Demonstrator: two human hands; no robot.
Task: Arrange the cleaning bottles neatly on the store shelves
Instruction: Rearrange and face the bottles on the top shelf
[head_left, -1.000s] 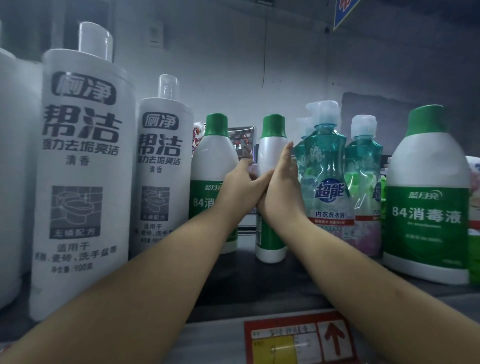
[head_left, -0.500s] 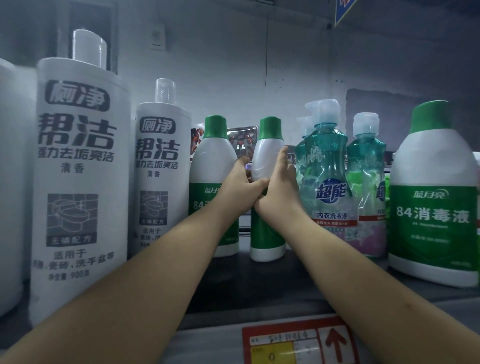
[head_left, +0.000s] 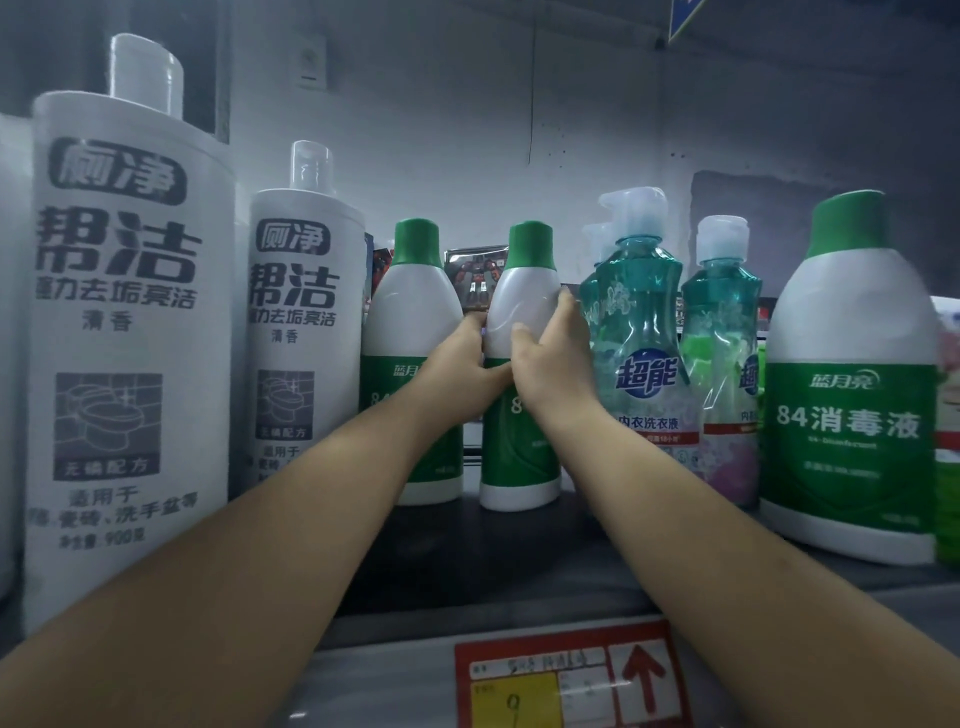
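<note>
Both my bare arms reached forward onto a dark store shelf (head_left: 519, 561). My left hand (head_left: 462, 374) and right hand (head_left: 556, 364) gripped the same small white-and-green bottle (head_left: 519, 467), which stood upright near the middle of the shelf. My left fingers curled round its left side; my right thumb (head_left: 519, 338) pressed its front while my right fingers (head_left: 569, 306) wrapped its right shoulder. Just left of it stood a matching green-capped bottle (head_left: 415, 312), then two tall white toilet-cleaner bottles, the medium one (head_left: 306, 312) and the large one (head_left: 124, 338). Just right stood teal pump bottles (head_left: 644, 332) and a second teal bottle (head_left: 722, 338), then a big disinfectant bottle (head_left: 852, 389). A red-and-yellow price tag (head_left: 566, 680) hung on the shelf edge below.
</note>
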